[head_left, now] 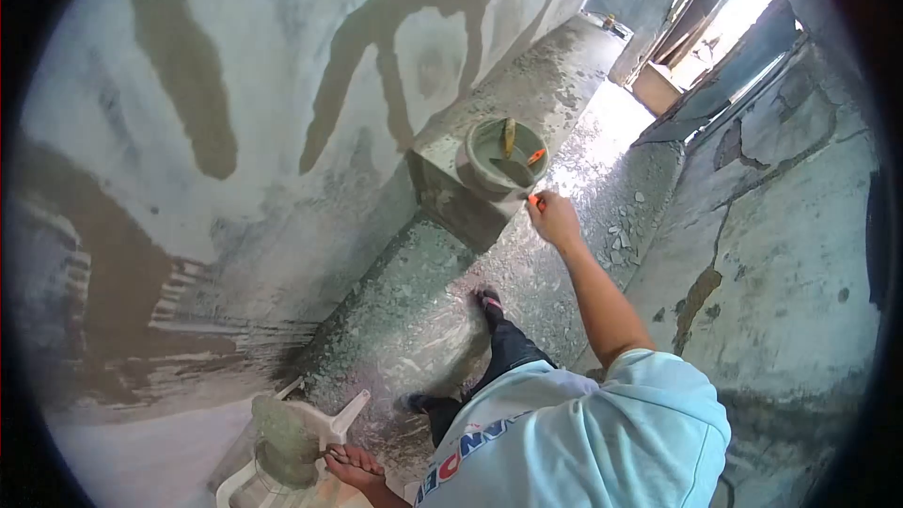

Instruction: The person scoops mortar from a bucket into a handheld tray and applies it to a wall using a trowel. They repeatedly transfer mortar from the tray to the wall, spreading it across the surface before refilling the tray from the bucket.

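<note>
My right hand is closed around the orange handle of a trowel. Its dark blade appears to reach over the bucket, which is round and crusted with mortar. A yellow-handled tool and another orange-handled tool rest in the bucket. Low in the view, my left hand has its fingers curled at the edge of a flat, mortar-smeared piece. What exactly those fingers grip cannot be made out. White plastic legs, like those of a stool, stick out beside it.
The bucket stands on a grey block-like ledge along the left wall, which has wet plaster patches. Rubble litters the floor. A cracked wall runs along the right. Boards lean near a bright doorway at the far end.
</note>
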Motion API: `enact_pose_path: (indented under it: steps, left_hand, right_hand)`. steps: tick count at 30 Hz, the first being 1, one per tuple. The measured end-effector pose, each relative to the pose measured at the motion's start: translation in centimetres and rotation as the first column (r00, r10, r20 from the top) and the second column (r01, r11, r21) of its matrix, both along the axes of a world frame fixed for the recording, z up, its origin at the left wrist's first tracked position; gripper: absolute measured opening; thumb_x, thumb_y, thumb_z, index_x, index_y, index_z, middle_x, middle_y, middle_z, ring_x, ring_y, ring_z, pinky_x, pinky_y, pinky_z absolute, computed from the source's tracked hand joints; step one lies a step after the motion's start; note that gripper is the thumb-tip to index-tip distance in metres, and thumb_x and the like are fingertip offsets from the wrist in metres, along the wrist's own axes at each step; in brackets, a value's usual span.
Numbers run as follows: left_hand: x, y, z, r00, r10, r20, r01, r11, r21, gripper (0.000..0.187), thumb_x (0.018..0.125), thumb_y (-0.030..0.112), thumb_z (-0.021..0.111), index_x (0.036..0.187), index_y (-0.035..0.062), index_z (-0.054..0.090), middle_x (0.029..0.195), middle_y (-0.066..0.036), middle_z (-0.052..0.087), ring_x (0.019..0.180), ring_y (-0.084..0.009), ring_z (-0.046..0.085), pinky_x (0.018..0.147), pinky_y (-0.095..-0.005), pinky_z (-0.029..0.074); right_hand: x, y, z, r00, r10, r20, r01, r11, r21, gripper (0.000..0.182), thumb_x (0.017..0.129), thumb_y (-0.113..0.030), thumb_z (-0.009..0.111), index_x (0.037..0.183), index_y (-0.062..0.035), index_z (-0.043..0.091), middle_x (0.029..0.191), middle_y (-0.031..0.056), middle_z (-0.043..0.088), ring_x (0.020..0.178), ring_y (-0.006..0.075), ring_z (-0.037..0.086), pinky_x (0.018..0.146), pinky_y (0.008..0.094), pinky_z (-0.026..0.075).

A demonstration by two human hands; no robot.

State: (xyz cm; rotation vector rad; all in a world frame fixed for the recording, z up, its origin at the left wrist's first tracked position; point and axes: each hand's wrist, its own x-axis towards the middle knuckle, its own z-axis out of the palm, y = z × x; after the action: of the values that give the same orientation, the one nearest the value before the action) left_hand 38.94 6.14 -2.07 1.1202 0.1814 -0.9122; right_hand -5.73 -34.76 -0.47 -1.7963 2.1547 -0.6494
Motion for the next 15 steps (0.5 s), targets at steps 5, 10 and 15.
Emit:
enact_pose_path:
  steps: [5,10,15]
  left_hand:
    - [-7.7,-10.9,-0.6,0.999,-0.017,-0.035,0.012,0.989,-0.149,0.044,0.107,0.051,0.034,0.079,0.0175,0.041,0.054,0.003,0.031,0.032,-0.0097,0.029,0.024,-0.0270,0.032]
    - [-13.8,-17.7,-0.3,0.996,0.026,-0.085,-0.036,0.991,-0.125,0.044,0.106,0.053,0.033,0.082,0.0178,0.045,0.055,0.003,0.032,0.033,-0.0103,0.029,0.025,-0.0265,0.030]
    - [-17.4,-21.1,1.0,0.990,0.089,-0.112,-0.084,0.996,0.043,0.043,0.103,0.055,0.034,0.081,0.0195,0.044,0.053,0.003,0.032,0.033,-0.0133,0.027,0.025,-0.0292,0.028]
  right_hand:
    - [-8.6,-15.1,-5.8,0.993,0.111,-0.046,-0.100,0.975,0.196,0.034,0.091,-0.030,0.064,0.095,0.0026,0.072,0.083,0.0267,0.070,0.086,0.0436,0.070,0.077,0.0505,0.055]
    - [-10.1,-26.0,-12.9,0.973,0.216,-0.083,-0.199,0.965,0.169,0.032,0.091,-0.025,0.059,0.096,0.0031,0.072,0.095,0.0276,0.071,0.092,0.0417,0.071,0.081,0.0494,0.058]
    - [-11.1,-31.4,-15.9,0.312,0.691,-0.652,-0.699,0.631,0.335,0.027,0.090,-0.024,0.056,0.099,-0.0066,0.074,0.139,0.0168,0.058,0.131,0.0333,0.052,0.109,0.0473,0.041]
